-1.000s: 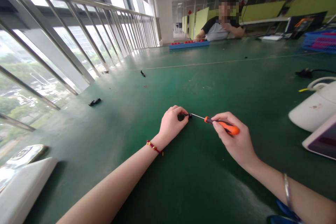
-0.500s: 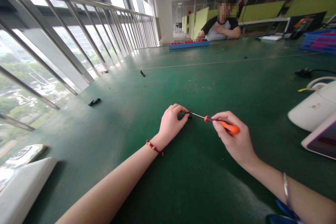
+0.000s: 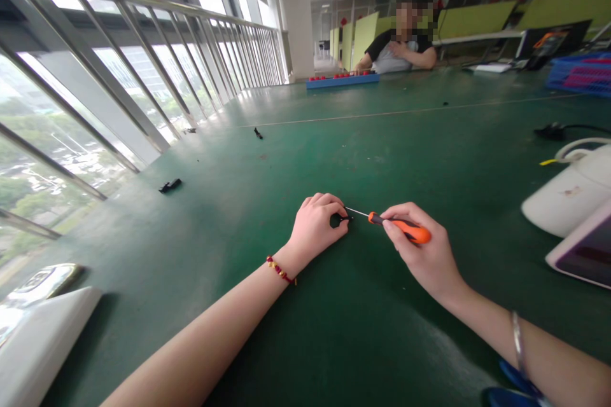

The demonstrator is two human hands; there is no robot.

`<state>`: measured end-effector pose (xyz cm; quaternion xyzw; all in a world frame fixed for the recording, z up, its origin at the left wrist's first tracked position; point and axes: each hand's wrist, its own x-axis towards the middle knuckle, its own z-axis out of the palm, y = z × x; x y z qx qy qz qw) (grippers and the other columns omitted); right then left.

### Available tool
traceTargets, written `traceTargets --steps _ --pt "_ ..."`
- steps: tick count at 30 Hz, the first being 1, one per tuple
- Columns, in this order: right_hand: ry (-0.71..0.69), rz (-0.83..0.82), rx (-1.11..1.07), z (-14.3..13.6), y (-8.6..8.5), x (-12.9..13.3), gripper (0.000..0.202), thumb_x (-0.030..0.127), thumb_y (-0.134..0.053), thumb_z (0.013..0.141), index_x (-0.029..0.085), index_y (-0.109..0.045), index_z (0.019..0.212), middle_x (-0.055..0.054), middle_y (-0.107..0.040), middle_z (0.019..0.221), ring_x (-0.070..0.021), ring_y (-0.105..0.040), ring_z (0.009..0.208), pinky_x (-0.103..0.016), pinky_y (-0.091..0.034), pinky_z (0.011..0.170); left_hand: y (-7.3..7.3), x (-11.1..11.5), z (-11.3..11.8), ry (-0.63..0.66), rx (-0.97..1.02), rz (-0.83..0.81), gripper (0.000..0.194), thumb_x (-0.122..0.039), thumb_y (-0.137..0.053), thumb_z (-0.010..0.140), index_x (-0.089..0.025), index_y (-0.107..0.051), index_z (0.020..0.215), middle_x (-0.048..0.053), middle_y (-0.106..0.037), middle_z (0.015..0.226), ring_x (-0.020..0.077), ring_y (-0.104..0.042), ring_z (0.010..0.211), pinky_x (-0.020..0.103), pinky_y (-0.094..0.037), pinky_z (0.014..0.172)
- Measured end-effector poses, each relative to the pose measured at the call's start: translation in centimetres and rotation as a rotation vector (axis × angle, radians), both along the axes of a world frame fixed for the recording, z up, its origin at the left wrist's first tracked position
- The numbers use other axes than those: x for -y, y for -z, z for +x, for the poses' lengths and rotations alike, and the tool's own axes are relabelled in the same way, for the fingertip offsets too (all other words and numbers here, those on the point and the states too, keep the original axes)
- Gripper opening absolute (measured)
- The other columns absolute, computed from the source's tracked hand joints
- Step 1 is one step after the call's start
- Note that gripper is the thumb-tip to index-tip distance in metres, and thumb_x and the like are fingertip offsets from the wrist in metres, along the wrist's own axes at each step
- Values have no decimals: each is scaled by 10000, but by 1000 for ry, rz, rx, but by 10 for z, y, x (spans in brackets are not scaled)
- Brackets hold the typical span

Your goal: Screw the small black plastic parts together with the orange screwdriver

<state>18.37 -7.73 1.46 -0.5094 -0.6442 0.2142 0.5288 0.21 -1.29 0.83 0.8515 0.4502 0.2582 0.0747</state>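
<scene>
My left hand [image 3: 317, 224] rests on the green table [image 3: 229, 331], thumb and forefinger closed on a small black part [image 3: 344, 218]. The fingers hide most of that part, so its kind cannot be made out. In my right hand [image 3: 424, 245] is a screwdriver [image 3: 405, 229] with an orange and black handle. Its thin metal shaft points left, and the tip meets or nearly meets the black part and the left fingertips; contact is too small to tell.
Black pieces [image 3: 170, 186] lie to the left. A white box [image 3: 71, 337] stands at lower left, a white rounded object [image 3: 568, 194] at right. Across the table, a person [image 3: 401, 54] sits behind a blue tray [image 3: 344, 81]. A blue basket [image 3: 580, 76] is at far right.
My left hand has turned slightly and its fingers have shifted around the black part, which now shows less. The screwdriver has moved a little to the left.
</scene>
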Motion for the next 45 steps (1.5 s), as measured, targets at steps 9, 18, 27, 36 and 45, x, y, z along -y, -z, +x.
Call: traceTargets --steps 9,18,27,36,45 --pt "8 3 -12 0 0 0 129 315 -562 838 191 -586 813 -4 -611 702 -108 -529 550 -218 -414 499 2 -3 -1 -7 61 -54 73 -184 -599 772 -196 -663 806 19 -683 996 190 -613 919 351 -475 873" --pt "0 6 -25 0 0 1 131 318 -564 837 191 -586 812 -1 -614 692 -110 -539 557 -211 -422 506 1 2 -2 -66 -11 -29 103 -201 -563 823 -203 -666 821 16 -687 1043 202 -606 965 365 -482 881" --pt "0 24 -26 2 2 2 123 315 -561 836 196 -589 819 -18 -655 768 -131 -599 646 -223 -459 583 1 10 -4 -102 -42 118 122 -222 -560 856 -214 -676 819 24 -661 1113 200 -594 992 358 -482 865" --pt "8 21 -29 2 1 1 151 339 -561 838 192 -585 861 -13 -626 745 -118 -562 598 -219 -438 539 -3 12 -8 7 6 206 131 -219 -511 900 -190 -635 868 27 -691 866 162 -606 807 291 -496 741" --pt "-42 58 58 3 2 0 116 273 -545 863 194 -626 889 -32 -663 857 -143 -618 744 -245 -466 676 -2 11 -7 59 156 287 82 -199 -561 875 -187 -636 908 23 -699 866 154 -623 806 281 -511 725"
